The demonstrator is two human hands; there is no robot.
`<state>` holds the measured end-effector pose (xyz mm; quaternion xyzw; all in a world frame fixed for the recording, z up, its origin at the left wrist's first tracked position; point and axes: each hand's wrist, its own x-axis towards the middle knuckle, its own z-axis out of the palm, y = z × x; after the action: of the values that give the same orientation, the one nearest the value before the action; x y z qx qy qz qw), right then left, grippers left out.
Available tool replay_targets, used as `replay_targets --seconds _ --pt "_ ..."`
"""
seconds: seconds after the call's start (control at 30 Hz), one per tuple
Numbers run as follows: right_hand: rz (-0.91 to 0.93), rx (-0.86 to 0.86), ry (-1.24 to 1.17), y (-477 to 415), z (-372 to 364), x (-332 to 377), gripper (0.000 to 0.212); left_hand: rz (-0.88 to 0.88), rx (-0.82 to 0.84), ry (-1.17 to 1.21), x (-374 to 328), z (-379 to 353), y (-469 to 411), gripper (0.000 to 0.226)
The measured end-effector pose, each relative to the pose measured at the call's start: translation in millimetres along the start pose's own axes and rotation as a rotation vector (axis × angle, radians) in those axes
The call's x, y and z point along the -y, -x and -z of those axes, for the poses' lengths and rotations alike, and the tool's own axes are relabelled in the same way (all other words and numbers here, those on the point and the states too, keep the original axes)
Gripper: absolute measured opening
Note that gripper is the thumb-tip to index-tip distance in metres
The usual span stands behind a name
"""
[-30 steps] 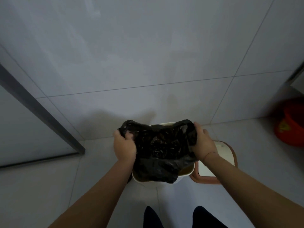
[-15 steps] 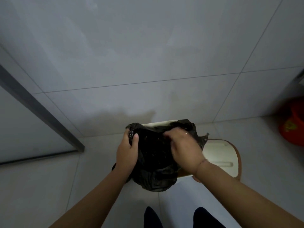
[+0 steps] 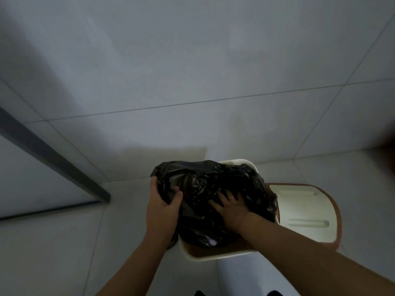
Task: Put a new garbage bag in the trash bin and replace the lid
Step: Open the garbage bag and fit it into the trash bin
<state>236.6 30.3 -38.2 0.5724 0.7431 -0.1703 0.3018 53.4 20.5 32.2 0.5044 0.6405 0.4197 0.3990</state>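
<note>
A black garbage bag (image 3: pixel 203 184) lies crumpled over the mouth of a cream trash bin (image 3: pixel 213 256) on the floor. My left hand (image 3: pixel 162 208) grips the bag's left edge at the bin's left rim. With fingers spread, my right hand (image 3: pixel 232 208) presses flat into the middle of the bag, inside the bin's opening. The bin's lid (image 3: pixel 303 212), cream with a brown rim, lies upside down on the floor just right of the bin. Most of the bin's inside is hidden by the bag.
A tiled wall (image 3: pixel 192 82) stands right behind the bin. A dark metal door frame (image 3: pixel 53 163) runs diagonally at the left. A blurred red object (image 3: pixel 390 144) shows at the right edge. My feet (image 3: pixel 235 293) are at the bottom.
My right hand let go of the bag's right edge and moved to its middle, pushing down into the bin. The left hand kept its grip on the left edge. The view shifted left.
</note>
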Motion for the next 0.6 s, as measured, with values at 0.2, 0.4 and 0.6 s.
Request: replay_targets --seconds 0.2,0.4,0.6 --pt "-0.082 -0.865 -0.104 82.6 38.0 -16.5 0.022 0.070 -0.069 -0.072 -1.9 11.5 8.0 0.073" --pt "-0.342 -0.761 -0.302 103.5 30.4 -73.5 0.035 -0.730 -0.162 -0.855 -30.5 5.6 2.9 0.046" --pt "-0.105 -0.634 -0.728 71.4 39.4 -99.4 0.042 -0.563 0.370 -1.108 -42.4 -7.3 -58.6 0.040"
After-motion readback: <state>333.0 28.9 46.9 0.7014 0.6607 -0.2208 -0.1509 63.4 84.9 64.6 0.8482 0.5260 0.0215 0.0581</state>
